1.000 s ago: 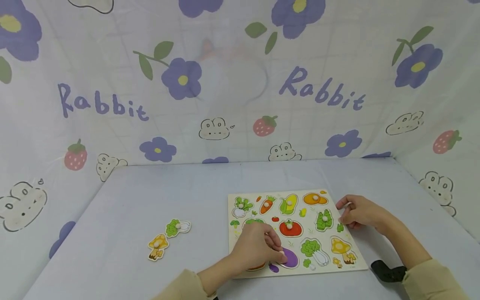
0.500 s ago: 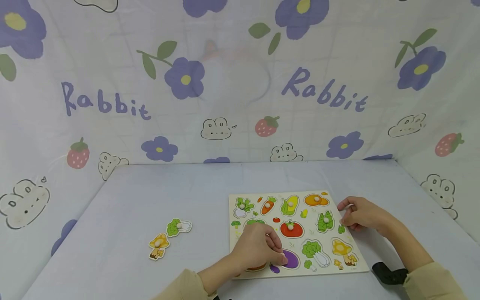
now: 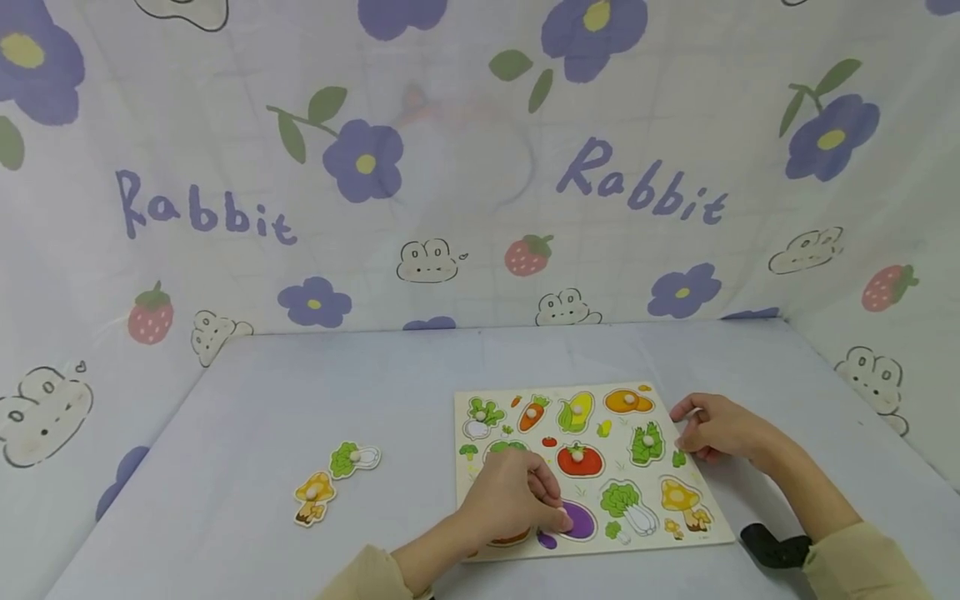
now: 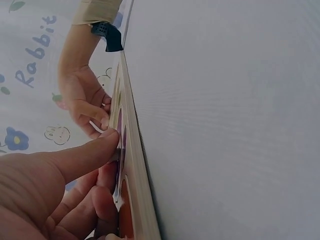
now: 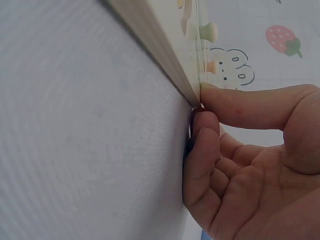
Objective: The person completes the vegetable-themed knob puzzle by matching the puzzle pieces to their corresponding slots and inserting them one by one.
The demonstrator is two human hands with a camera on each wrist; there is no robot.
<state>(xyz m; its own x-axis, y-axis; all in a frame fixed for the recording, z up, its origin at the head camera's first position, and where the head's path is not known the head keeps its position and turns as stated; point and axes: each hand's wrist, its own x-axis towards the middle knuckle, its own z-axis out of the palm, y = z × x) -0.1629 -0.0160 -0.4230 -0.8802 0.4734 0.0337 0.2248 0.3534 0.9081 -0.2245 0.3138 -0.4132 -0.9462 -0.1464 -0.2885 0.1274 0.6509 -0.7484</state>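
Note:
A wooden vegetable puzzle board point(image 3: 648, 481) lies flat on the table, right of centre in the head view. My left hand point(image 3: 510, 493) pinches the knob of the purple eggplant piece point(image 3: 582, 520), which sits at its place near the board's front edge. In the left wrist view, thumb and fingers meet close over the board. My right hand point(image 3: 723, 429) holds the board's right edge between thumb and index finger, as the right wrist view shows. The pictures of bok choy point(image 3: 628, 507) and mushroom point(image 3: 681, 497) on the board have no knobs.
Left of the board lie two loose knobbed pieces, a bok choy point(image 3: 347, 460) and a mushroom point(image 3: 313, 497). Other pieces, among them a tomato point(image 3: 581, 461), a corn point(image 3: 577, 412) and a carrot point(image 3: 532, 414), sit in the board. A printed curtain point(image 3: 465, 183) stands behind the table.
The head view shifts slightly. Both hands, the board and the loose pieces keep their places.

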